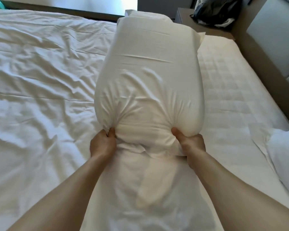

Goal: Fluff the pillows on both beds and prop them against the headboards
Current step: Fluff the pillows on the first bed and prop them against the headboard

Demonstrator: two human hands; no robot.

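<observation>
The left hand (103, 144) and the right hand (191, 144) are both clamped on the near end of the pillow (148, 84) above the bed (40, 80), so fluffing seems underway, while propping it against the headboard (272, 37) is not yet done.

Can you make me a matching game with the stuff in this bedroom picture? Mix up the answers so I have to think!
Things:
1. held pillow
2. second pillow
3. black bag
4. rumpled duvet

Where:
A. on the bedside table, top right
B. squeezed in both hands
C. spread over the left side of the bed
D. lying at the right edge

Pairs: 1-B, 2-D, 3-A, 4-C
</observation>
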